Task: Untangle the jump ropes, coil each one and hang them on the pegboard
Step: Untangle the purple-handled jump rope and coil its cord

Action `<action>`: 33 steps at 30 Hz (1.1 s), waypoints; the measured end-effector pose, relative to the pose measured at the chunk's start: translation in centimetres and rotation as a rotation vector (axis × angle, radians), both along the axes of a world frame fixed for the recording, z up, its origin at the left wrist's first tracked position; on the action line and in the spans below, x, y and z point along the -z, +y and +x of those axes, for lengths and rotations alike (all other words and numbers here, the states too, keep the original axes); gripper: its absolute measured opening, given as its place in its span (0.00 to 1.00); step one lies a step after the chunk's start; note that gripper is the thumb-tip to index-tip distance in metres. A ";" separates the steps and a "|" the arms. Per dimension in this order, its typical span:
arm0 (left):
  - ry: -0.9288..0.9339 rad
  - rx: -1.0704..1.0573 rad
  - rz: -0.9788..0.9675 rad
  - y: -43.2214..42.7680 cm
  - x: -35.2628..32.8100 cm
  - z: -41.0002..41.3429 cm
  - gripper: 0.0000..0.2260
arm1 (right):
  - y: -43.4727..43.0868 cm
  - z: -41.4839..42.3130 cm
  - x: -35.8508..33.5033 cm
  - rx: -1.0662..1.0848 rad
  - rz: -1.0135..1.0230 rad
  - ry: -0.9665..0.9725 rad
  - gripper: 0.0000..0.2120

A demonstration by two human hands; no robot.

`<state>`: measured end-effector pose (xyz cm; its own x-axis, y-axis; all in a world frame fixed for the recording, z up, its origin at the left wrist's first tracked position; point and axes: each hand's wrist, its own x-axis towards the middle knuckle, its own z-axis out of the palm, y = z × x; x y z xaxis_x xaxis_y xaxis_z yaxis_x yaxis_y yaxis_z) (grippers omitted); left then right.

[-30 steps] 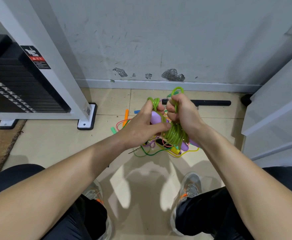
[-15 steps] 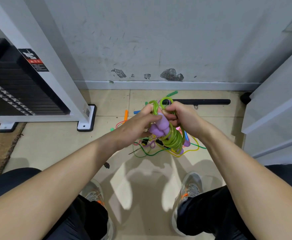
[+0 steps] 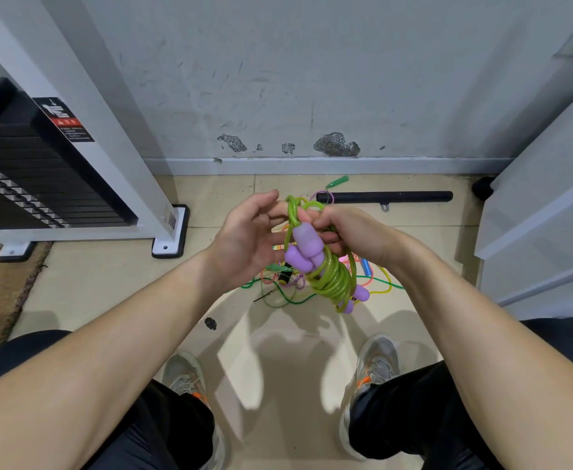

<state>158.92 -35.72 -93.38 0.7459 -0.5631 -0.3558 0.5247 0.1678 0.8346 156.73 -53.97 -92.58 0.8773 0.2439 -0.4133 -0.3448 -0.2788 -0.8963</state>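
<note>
Green rope [image 3: 332, 281], coiled round its purple handles [image 3: 303, 242]: we had let our left hand [image 3: 244, 242] fall open, our right hand [image 3: 349, 232] alone gripping it, seemingly ready for hanging.

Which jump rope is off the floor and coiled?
The lime-green rope with lilac handles, gripped in the right hand; the other ropes lie in a loose tangle on the floor tiles.

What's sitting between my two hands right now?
The coiled green jump rope with its purple handles, seen in the head view; the right hand grips it and the left hand touches it.
</note>
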 end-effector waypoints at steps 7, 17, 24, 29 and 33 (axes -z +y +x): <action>0.070 -0.006 0.021 -0.3 0.2 -0.1 0.21 | -0.2 -0.2 0.2 -0.008 -0.115 0.033 0.14; 0.006 0.014 0.056 0.0 -0.1 1.4 0.15 | -1.0 0.3 1.2 0.126 0.053 -0.165 0.18; 0.016 0.107 0.041 0.9 -0.4 1.5 0.15 | -1.8 0.0 1.5 0.038 0.177 -0.108 0.12; -0.014 0.107 0.079 1.2 -0.7 1.5 0.14 | -1.1 -0.3 0.9 0.116 0.010 -0.227 0.11; 0.017 0.090 0.012 0.9 -0.6 1.2 0.16 | -0.6 -0.1 0.6 0.185 -0.232 -0.401 0.07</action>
<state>160.12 -34.80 -92.80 0.6861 -0.6234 -0.3751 0.5511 0.1088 0.8273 156.61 -54.61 -93.22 0.9982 0.0105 -0.0596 -0.0484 -0.4533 -0.8900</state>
